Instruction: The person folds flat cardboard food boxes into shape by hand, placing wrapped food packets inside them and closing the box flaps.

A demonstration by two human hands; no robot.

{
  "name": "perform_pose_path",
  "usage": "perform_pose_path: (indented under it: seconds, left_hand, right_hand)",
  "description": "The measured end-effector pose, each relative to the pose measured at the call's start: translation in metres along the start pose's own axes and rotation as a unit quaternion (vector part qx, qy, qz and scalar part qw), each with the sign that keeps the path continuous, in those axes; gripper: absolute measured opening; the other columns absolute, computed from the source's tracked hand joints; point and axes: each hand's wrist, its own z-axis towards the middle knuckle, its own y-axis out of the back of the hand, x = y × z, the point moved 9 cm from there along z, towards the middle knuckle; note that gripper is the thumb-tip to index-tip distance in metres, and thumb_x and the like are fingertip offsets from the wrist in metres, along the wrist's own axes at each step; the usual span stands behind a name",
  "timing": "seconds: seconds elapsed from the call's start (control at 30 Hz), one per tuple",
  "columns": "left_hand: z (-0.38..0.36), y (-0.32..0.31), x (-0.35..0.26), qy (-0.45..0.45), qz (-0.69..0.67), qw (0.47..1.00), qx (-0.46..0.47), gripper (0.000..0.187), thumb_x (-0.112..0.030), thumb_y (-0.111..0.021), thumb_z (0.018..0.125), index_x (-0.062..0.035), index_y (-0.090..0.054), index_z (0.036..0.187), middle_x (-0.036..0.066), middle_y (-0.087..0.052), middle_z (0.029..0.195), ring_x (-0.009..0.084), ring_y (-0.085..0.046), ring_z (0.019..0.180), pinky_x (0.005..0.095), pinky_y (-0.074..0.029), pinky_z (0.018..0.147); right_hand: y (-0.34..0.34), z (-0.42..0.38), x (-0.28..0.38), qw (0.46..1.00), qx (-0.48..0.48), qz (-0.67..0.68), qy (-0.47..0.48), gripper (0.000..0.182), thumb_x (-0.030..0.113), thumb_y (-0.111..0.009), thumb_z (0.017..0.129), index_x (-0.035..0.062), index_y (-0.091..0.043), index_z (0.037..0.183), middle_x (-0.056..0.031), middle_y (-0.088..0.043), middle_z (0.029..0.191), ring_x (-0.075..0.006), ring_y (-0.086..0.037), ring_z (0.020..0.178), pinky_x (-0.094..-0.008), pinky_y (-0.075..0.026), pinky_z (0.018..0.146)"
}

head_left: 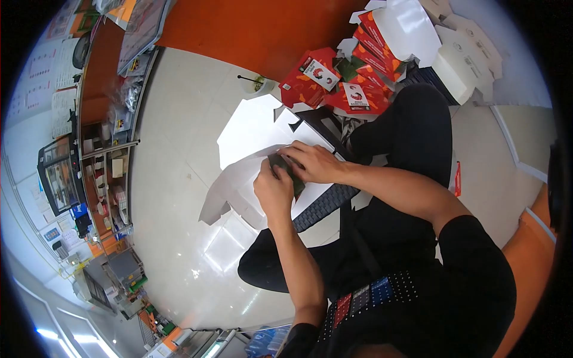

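Observation:
Both hands meet over an unfolded white cardboard box (248, 131) resting on the lap beside a dark grey woven surface (325, 206). My left hand (273, 188) pinches a dark green folded piece (286, 169) between thumb and fingers. From the other side, my right hand (313, 162) holds the same piece, its fingers bent over the upper edge. Part of the green piece is hidden under the fingers. Curved side flaps of the white box stand up to the left of the hands.
Red printed cartons (307, 77) lie in a heap on the floor near an orange panel (239, 30). White boxes (456, 71) are piled at the upper right. A clear cup (256, 88) stands near the red cartons. Shelves (113, 149) line the left side.

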Motion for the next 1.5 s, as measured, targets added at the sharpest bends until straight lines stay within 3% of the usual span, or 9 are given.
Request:
perform_pose_path:
  seconds: [0.17,0.27,0.37,0.47,0.5,0.8,1.0,1.43,1.5]
  left_hand:
    - [0.009,-0.010,0.007,0.004,0.032,0.999,0.004,0.022,-0.014,-0.057,0.092,0.0048,-0.068,0.096,0.028,-0.069,0.080,0.0463,-0.069,0.080,0.0505,-0.054,0.071]
    - [0.006,-0.015,0.015,0.014,-0.030,0.999,0.028,0.036,-0.019,-0.063,0.094,0.0056,-0.063,0.121,0.028,-0.071,0.093,0.0436,-0.071,0.079,0.0470,-0.056,0.072]
    - [-0.031,-0.009,0.006,0.050,-0.173,0.980,0.085,0.065,-0.014,-0.068,0.094,0.0017,-0.038,0.149,0.025,-0.071,0.113,0.0352,-0.075,0.085,0.0404,-0.058,0.074]
    - [-0.061,-0.007,0.004,-0.049,-0.147,0.980,0.122,0.092,-0.010,-0.072,0.091,-0.0071,-0.011,0.161,0.027,-0.062,0.133,0.0331,-0.073,0.099,0.0371,-0.058,0.081]
    - [-0.065,-0.008,0.004,-0.053,-0.120,0.980,0.146,0.089,-0.009,-0.071,0.092,-0.0096,-0.015,0.161,0.027,-0.058,0.139,0.0327,-0.071,0.108,0.0362,-0.057,0.086]
    - [-0.055,-0.003,-0.002,-0.063,-0.059,0.986,0.142,0.066,-0.006,-0.067,0.092,-0.0184,-0.043,0.152,0.023,-0.071,0.113,0.0368,-0.074,0.090,0.0406,-0.056,0.077]
    - [-0.058,-0.001,-0.006,-0.125,-0.033,0.987,0.095,0.029,-0.004,-0.067,0.090,-0.0080,-0.064,0.119,0.019,-0.072,0.106,0.0344,-0.074,0.084,0.0420,-0.056,0.074]
    - [-0.063,-0.009,-0.011,-0.123,0.082,0.985,0.087,0.013,-0.009,-0.061,0.093,-0.0119,-0.063,0.105,0.011,-0.074,0.091,0.0360,-0.071,0.074,0.0448,-0.055,0.063]
    - [-0.064,-0.015,-0.008,-0.122,0.081,0.986,0.085,0.010,-0.011,-0.060,0.094,-0.0131,-0.062,0.105,0.014,-0.074,0.086,0.0367,-0.071,0.075,0.0463,-0.054,0.064]
  right_hand:
    - [0.003,0.000,0.001,0.999,-0.024,0.019,0.022,0.040,0.004,-0.068,0.085,0.0063,-0.065,0.125,-0.0144,-0.064,0.113,-0.0370,-0.069,0.092,-0.0433,-0.058,0.076]
    - [0.004,0.000,0.000,0.999,-0.013,0.041,0.017,0.032,0.008,-0.067,0.086,0.0087,-0.066,0.118,-0.0144,-0.064,0.110,-0.0395,-0.068,0.088,-0.0474,-0.057,0.076]
    - [0.006,0.000,0.001,0.999,0.009,0.043,0.032,0.027,0.009,-0.067,0.084,0.0088,-0.068,0.111,-0.0142,-0.064,0.105,-0.0395,-0.068,0.085,-0.0477,-0.056,0.073]
    - [-0.002,0.001,-0.004,0.999,0.015,0.001,0.031,0.023,0.012,-0.067,0.084,0.0086,-0.068,0.106,-0.0142,-0.064,0.100,-0.0398,-0.067,0.082,-0.0481,-0.055,0.071]
    - [0.001,0.002,-0.002,0.999,0.013,0.007,0.035,0.023,0.014,-0.066,0.083,0.0075,-0.068,0.105,-0.0155,-0.064,0.099,-0.0402,-0.067,0.084,-0.0488,-0.054,0.074]
    - [0.004,0.007,0.005,0.983,0.178,0.019,0.038,0.022,0.016,-0.068,0.079,0.0046,-0.073,0.096,-0.0185,-0.064,0.109,-0.0384,-0.065,0.098,-0.0461,-0.052,0.086]
    - [0.006,0.006,0.011,0.974,0.224,0.029,0.036,0.018,0.015,-0.068,0.077,0.0048,-0.075,0.090,-0.0193,-0.064,0.115,-0.0369,-0.065,0.102,-0.0446,-0.052,0.088]
    - [0.004,0.004,0.007,0.961,0.275,0.034,0.011,0.011,0.017,-0.075,0.074,0.0074,-0.073,0.079,-0.0195,-0.062,0.124,-0.0365,-0.064,0.107,-0.0420,-0.051,0.090]
    - [0.004,0.005,0.008,0.965,0.260,0.020,0.040,0.009,0.016,-0.074,0.076,0.0071,-0.073,0.080,-0.0160,-0.061,0.127,-0.0304,-0.067,0.093,-0.0383,-0.053,0.083]
